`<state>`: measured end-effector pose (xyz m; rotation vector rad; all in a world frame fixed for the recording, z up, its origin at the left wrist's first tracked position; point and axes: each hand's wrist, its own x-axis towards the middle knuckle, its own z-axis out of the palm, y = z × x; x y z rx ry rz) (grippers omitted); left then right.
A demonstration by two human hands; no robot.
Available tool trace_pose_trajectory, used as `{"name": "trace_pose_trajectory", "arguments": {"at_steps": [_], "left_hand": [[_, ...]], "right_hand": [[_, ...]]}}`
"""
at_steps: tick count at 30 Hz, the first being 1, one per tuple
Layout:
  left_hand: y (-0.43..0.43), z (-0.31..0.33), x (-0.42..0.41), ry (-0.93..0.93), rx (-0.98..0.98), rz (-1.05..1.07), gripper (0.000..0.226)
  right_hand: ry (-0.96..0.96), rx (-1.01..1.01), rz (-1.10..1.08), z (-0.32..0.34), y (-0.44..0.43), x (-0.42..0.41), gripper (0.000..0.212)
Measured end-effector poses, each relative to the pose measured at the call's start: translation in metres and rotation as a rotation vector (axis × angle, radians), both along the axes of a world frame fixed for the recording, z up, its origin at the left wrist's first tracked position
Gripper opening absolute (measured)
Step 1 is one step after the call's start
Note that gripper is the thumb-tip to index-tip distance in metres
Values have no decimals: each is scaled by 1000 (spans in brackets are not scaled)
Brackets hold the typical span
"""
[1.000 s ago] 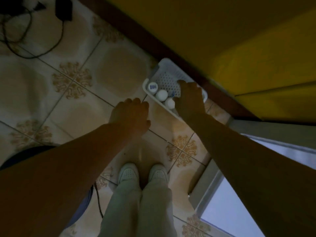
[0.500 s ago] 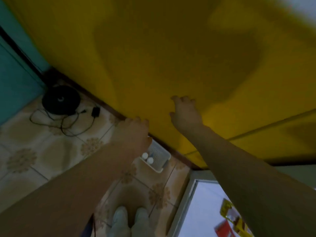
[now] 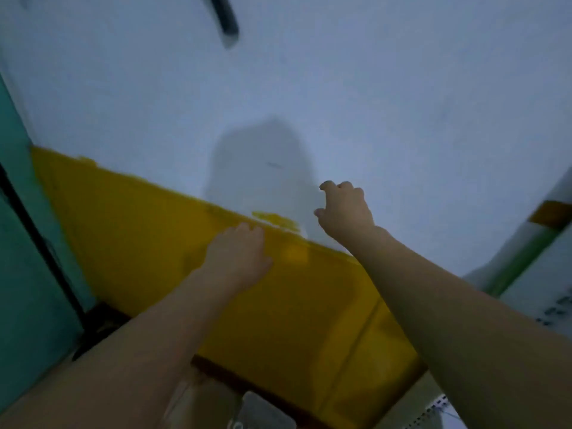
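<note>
Two bare arms stretched forward and up. Left hand (image 3: pixel 236 258) seen from the back, fingers loosely bent, gripping nothing, level with the top edge of the yellow wall band (image 3: pixel 139 230); touching it or not, impossible to tell. Right hand (image 3: pixel 345 209) higher, before the pale upper wall (image 3: pixel 402 119), fingers slackly curled, thumb apart, empty. Blurred pale basket (image 3: pixel 263 410) at the bottom edge, well apart from both.

Tiled floor (image 3: pixel 198 394), white basket (image 3: pixel 263 411) on it
</note>
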<state>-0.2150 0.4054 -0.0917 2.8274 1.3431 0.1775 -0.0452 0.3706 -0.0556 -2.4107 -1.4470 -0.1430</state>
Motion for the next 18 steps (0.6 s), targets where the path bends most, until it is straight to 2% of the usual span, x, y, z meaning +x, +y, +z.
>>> {"name": "trace_pose_trajectory", "arguments": {"at_steps": [4, 10, 13, 16, 18], "left_hand": [[-33, 52, 18, -47, 83, -116, 41], [-113, 102, 65, -70, 290, -431, 47], [-168, 121, 99, -119, 242, -580, 51], [-241, 132, 131, -186, 167, -748, 44], [-295, 136, 150, -167, 133, -838, 43]], "right_hand": [[-28, 80, -103, 57, -59, 18, 43], [-84, 169, -402, 105, -192, 51, 40], [-97, 162, -541, 117, -273, 64, 41], [-92, 160, -677, 124, -360, 71, 40], [-74, 144, -770, 127, -420, 72, 40]]}}
